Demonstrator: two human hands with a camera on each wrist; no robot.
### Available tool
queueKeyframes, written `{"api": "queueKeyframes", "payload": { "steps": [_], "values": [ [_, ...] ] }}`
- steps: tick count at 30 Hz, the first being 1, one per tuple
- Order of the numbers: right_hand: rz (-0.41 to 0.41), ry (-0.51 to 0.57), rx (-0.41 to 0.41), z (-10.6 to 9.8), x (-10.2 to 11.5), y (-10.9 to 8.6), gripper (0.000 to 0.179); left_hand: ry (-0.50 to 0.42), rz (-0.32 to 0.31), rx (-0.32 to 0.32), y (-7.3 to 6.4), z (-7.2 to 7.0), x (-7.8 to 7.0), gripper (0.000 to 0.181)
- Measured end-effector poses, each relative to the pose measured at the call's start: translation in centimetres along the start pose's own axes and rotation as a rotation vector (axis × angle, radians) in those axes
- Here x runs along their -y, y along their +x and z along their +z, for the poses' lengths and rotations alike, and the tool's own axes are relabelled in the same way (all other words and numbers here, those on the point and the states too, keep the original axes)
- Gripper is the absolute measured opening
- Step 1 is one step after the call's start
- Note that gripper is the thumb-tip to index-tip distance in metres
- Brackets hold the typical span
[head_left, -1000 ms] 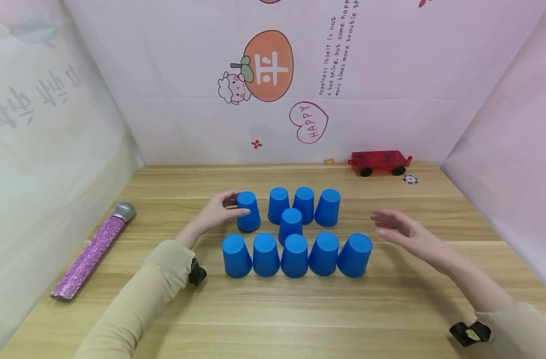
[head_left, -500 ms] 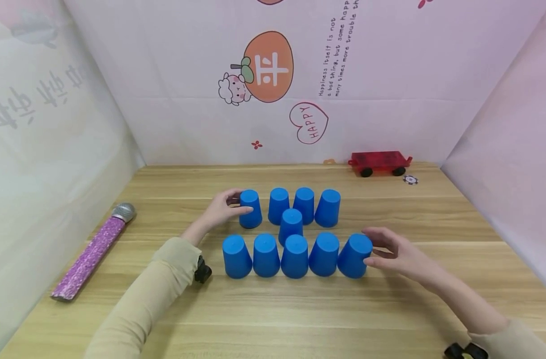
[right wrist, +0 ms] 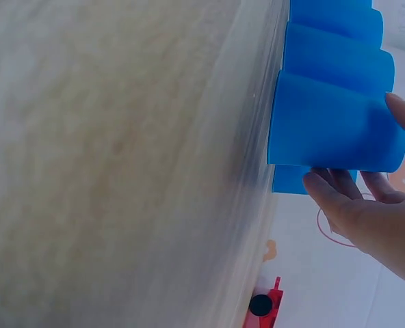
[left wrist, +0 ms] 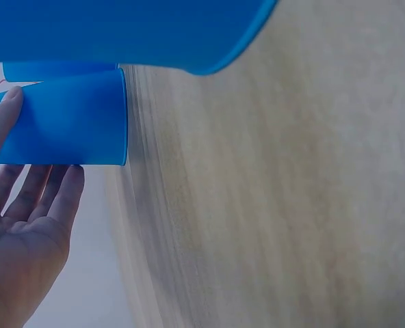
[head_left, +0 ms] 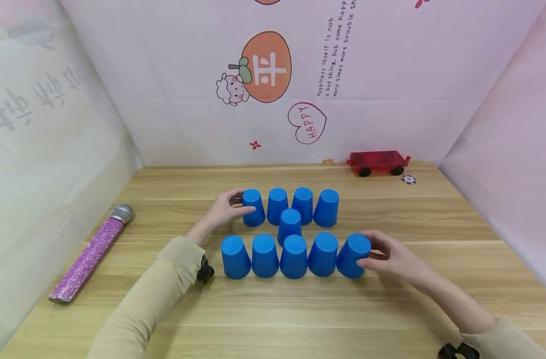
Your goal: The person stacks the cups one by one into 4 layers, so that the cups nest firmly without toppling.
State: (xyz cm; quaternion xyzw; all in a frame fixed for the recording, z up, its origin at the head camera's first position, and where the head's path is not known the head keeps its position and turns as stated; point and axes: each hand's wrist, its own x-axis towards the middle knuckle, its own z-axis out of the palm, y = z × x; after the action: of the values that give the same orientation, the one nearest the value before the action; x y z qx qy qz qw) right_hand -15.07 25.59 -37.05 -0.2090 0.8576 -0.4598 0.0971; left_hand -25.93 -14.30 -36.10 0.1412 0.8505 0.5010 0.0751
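Several blue cups stand upside down on the wooden table, in a front row (head_left: 293, 259) and a back row (head_left: 302, 204). One more cup (head_left: 289, 229) stands between the rows. My left hand (head_left: 221, 210) holds the leftmost back cup (head_left: 257, 219), thumb on its near side and fingers behind. In the left wrist view that cup (left wrist: 66, 126) stands close against its neighbour. My right hand (head_left: 395, 257) grips the rightmost front cup (head_left: 350, 255). In the right wrist view the thumb and fingers lie on opposite sides of this cup (right wrist: 332, 126).
A microphone with a purple glitter handle (head_left: 89, 259) lies along the table's left side. At the back right stands a red toy wagon (head_left: 376, 159), with a poker chip (head_left: 409, 179) beside it. White printed sheets (head_left: 187, 129) enclose the back and both sides.
My left hand has slid its cup right, up to the back row. The right hand has come leftward and down onto the rightmost front cup and taken hold of it.
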Motion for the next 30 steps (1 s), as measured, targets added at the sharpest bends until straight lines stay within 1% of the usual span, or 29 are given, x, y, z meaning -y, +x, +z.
{"api": "queueKeyframes", "payload": {
  "steps": [2,4,11,16,23,30],
  "values": [
    [-0.002,-0.008,-0.004,0.0,0.0,0.0,0.047,0.008,0.008,0.004,-0.4,0.0,-0.7,0.054],
    [-0.005,-0.016,-0.009,0.1,0.0,0.1,0.047,0.005,0.006,0.009,-0.5,0.0,-0.9,0.053],
    [-0.003,-0.028,-0.024,0.2,0.0,0.3,0.046,0.0,0.013,-0.009,1.4,0.4,2.5,0.056],
    [0.007,-0.022,-0.026,0.3,0.1,0.3,0.047,0.008,0.011,-0.01,1.5,0.4,2.7,0.055],
    [0.0,-0.027,-0.027,0.3,0.2,0.3,0.046,0.012,0.029,0.004,1.5,0.3,2.8,0.054],
    [-0.007,-0.035,-0.033,0.3,0.1,0.2,0.045,0.055,0.024,0.02,1.1,-0.3,3.0,0.058]
  ]
}}
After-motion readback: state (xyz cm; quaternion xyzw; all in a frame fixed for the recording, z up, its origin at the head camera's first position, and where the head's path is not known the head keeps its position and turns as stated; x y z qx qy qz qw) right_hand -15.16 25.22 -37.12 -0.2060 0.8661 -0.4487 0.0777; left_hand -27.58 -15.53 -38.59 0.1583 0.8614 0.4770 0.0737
